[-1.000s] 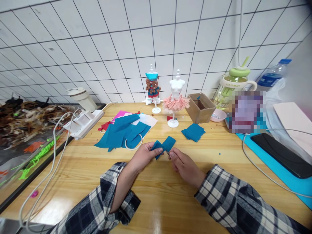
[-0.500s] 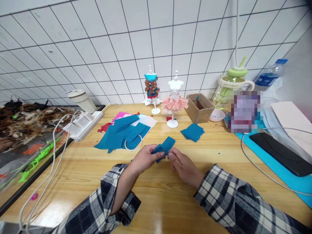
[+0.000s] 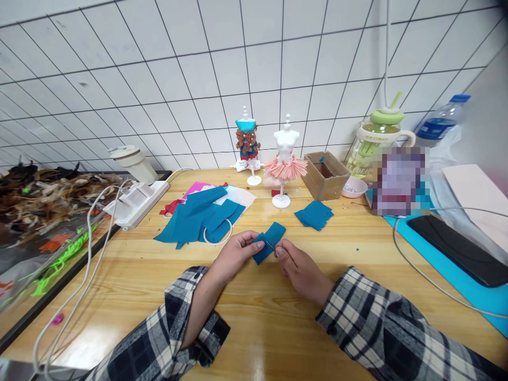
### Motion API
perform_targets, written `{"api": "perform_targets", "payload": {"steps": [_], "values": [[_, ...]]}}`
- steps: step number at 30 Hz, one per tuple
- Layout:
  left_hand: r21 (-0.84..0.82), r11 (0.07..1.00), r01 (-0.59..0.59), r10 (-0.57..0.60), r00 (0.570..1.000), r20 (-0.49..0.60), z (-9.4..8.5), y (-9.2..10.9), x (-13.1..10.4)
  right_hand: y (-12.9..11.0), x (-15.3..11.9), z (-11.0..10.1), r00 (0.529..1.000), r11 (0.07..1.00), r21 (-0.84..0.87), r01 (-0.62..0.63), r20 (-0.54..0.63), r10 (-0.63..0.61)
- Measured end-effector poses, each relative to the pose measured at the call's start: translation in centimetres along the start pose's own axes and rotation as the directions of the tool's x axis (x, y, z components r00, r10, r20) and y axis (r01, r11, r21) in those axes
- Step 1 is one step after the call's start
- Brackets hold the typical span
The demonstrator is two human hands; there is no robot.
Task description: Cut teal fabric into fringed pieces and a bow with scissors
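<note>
My left hand [image 3: 239,255] pinches the left end of a folded teal strip [image 3: 273,235], which looks like crepe paper or thin cloth, just above the table. The fingers of my right hand [image 3: 296,266] are closed on a thin, dark, needle-like tool [image 3: 270,245] that lies across the strip; its other end is hidden in the fingers. Beyond my right hand rests a small stack of teal pieces [image 3: 314,216] with jagged edges. To the left of my hands, larger teal sheets [image 3: 194,217] lie in a pile, with a white ring [image 3: 205,234] on them.
Two small white dress forms stand behind, one in a pink pleated skirt [image 3: 286,168], the other in a blue and brown outfit [image 3: 246,140]. Right of them are a cardboard box [image 3: 328,182], a small bowl [image 3: 354,187] and a black phone [image 3: 456,248]. A power strip [image 3: 137,203] is at left.
My left fingers have shifted slightly on the teal strip, and more of its lower part now shows. My right hand has hardly moved.
</note>
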State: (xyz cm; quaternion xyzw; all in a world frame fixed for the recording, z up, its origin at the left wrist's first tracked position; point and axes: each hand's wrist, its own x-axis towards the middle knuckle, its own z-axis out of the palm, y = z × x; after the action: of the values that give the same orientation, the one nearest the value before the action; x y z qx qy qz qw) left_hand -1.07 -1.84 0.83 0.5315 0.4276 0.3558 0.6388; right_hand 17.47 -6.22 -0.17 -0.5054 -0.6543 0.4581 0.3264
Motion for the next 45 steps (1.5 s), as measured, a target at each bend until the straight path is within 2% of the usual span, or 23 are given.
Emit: {"api": "perform_targets", "payload": {"steps": [9, 17, 22, 45], "values": [[-0.039, 0.999, 0.01, -0.013, 0.997, -0.071, 0.24, -0.27, 0.32, 0.16, -0.07, 0.11, 1.0, 0.997, 0.078, -0.017, 0.009, 0.017], [-0.045, 0.999, 0.03, -0.029, 0.999, 0.026, 0.25, 0.0, 0.04, 0.12, -0.04, 0.02, 1.0, 0.999, 0.026, -0.018, 0.011, 0.018], [0.018, 0.999, 0.039, -0.039, 0.999, 0.037, 0.18, 0.11, 0.05, 0.12, -0.02, -0.02, 1.0, 1.0, 0.021, -0.02, 0.021, 0.02], [0.038, 0.999, 0.029, -0.032, 0.998, 0.058, 0.07, 0.01, 0.12, 0.2, -0.06, -0.03, 1.0, 1.0, 0.005, -0.008, 0.025, 0.008]]}}
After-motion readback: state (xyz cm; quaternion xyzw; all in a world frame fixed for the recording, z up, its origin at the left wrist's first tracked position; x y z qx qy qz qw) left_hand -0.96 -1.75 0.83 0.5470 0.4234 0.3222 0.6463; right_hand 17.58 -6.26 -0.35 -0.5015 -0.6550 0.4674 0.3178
